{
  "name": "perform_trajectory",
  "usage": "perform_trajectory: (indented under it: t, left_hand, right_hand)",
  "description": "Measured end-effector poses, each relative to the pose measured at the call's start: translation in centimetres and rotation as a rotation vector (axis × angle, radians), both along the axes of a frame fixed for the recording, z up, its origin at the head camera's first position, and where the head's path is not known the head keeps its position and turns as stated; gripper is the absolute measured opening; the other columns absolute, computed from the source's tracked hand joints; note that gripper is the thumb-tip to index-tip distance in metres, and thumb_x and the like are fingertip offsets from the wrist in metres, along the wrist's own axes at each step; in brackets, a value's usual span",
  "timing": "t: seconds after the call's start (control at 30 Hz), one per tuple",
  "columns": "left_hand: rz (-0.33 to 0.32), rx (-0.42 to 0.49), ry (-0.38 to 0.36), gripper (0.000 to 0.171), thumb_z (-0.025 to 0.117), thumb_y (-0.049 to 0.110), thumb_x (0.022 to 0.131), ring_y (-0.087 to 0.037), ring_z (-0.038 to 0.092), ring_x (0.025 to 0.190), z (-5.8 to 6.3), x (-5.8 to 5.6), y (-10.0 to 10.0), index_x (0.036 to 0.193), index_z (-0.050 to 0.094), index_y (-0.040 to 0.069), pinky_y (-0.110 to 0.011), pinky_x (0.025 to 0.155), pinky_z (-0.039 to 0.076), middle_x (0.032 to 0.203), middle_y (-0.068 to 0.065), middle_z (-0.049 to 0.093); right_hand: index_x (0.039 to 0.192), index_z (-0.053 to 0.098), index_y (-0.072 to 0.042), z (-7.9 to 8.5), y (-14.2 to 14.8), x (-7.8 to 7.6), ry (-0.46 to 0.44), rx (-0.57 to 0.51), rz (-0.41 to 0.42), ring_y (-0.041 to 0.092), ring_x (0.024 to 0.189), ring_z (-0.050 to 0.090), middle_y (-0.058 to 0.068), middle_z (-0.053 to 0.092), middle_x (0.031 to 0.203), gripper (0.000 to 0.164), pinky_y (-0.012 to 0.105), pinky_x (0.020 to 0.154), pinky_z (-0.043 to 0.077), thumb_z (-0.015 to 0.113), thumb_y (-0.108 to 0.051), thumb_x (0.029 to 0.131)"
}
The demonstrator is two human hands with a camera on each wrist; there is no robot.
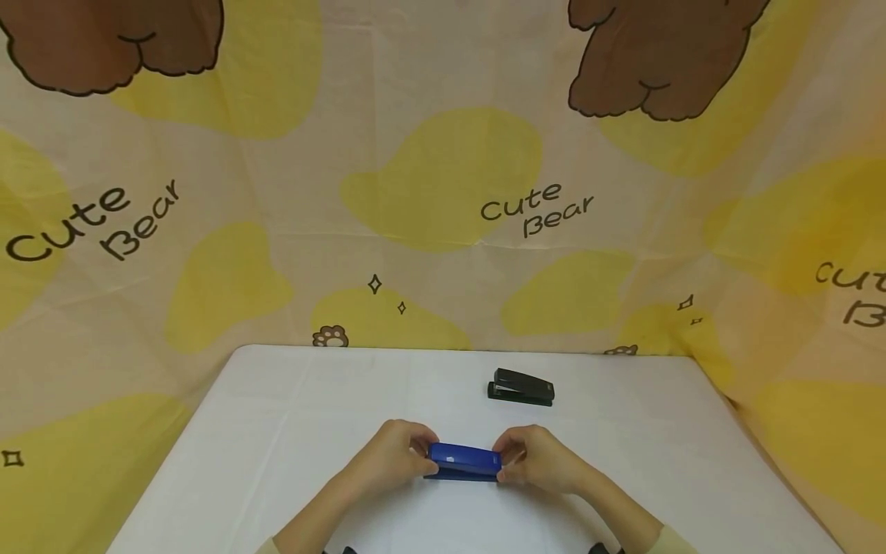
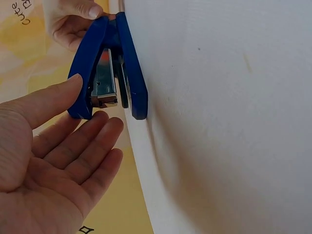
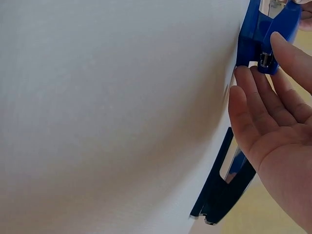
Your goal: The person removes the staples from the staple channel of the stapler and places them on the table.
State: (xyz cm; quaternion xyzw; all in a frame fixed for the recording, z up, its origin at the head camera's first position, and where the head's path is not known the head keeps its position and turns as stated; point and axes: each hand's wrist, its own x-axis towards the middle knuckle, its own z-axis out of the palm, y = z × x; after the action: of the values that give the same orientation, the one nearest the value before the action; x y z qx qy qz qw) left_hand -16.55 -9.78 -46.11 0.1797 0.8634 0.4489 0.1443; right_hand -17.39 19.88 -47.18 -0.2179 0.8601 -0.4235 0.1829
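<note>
A blue stapler (image 1: pixel 465 459) lies lengthwise across the near middle of the white table, between both hands. At its left end my left hand (image 1: pixel 396 455) pinches the upper arm, thumb in front and forefinger behind. The left wrist view shows the stapler's mouth (image 2: pixel 105 80) gaping, with the metal magazine visible inside. My right hand (image 1: pixel 543 460) grips the hinge end; in the right wrist view its thumb (image 3: pixel 287 51) presses on the blue stapler while the other fingers reach behind. Farther back stands a black stapler (image 1: pixel 522 388), touched by neither hand.
The white table (image 1: pixel 332 408) has a rounded back edge against a hanging yellow cloth (image 1: pixel 443 185) printed with bears and lettering. Cloth also hangs along both sides. The black stapler sits behind and right of the blue one.
</note>
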Motion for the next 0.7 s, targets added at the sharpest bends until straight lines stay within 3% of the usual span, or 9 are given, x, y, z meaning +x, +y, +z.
perform_trajectory:
  t: [0.7]
  left_hand:
    - [-0.026,-0.001,-0.015,0.025,0.088,0.007,0.079,-0.014,0.061,0.079,0.6,1.9,0.2,0.102,0.078,0.007,-0.028,0.066,0.051,0.084,0.006,0.068]
  right_hand:
    - [0.102,0.072,-0.010,0.2,0.3,1.6,-0.037,0.030,0.028,0.015,0.085,0.065,-0.005,0.072,0.093,0.028,0.025,0.076,0.053,0.090,-0.009,0.081]
